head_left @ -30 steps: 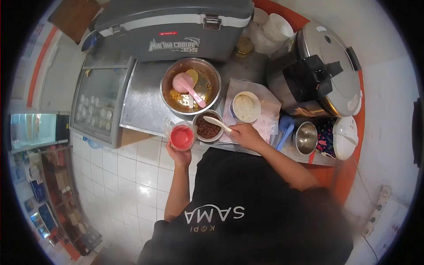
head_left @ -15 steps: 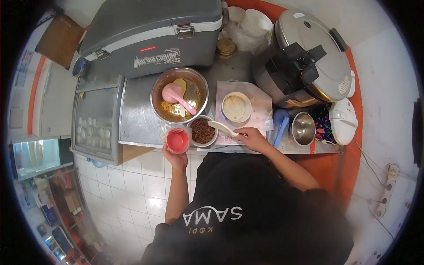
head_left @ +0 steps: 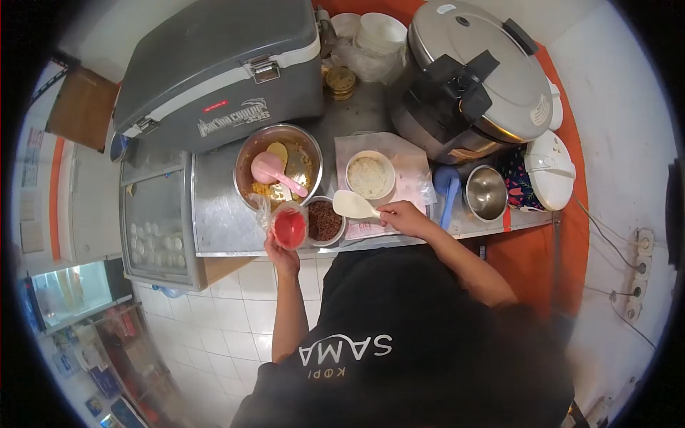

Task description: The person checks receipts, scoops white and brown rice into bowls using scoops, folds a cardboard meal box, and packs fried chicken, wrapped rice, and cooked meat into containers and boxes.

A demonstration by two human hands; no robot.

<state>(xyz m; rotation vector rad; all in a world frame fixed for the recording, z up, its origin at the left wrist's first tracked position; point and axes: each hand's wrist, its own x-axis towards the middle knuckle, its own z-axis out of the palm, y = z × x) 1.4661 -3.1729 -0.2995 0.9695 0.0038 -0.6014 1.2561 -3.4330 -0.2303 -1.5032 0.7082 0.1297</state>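
Note:
My left hand (head_left: 284,258) is closed around a small pink-red cup (head_left: 289,228), with clear plastic at its side. In my right hand (head_left: 404,217) is a white rice paddle (head_left: 354,206), gripped by its handle, its broad face showing. The paddle's blade hangs between a white bowl of rice (head_left: 370,176) and a white bowl of dark brown crumbly food (head_left: 325,220). The rice bowl stands on a pinkish paper sheet (head_left: 411,157). Behind my left hand, a steel mixing bowl (head_left: 314,158) holds a pink ladle (head_left: 275,171) and yellow food bits.
A grey cooler box (head_left: 221,71) stands at the back left, a large rice cooker (head_left: 485,78) at the back right. To the right are a blue scoop (head_left: 448,192), a small steel bowl (head_left: 486,192) and a floral-sided appliance (head_left: 549,171). The steel counter's front edge (head_left: 221,252) is near me.
The rice paddle has turned, so its broad face shows instead of its narrow side. The camera view has shifted and tilted slightly. Both hands keep their holds.

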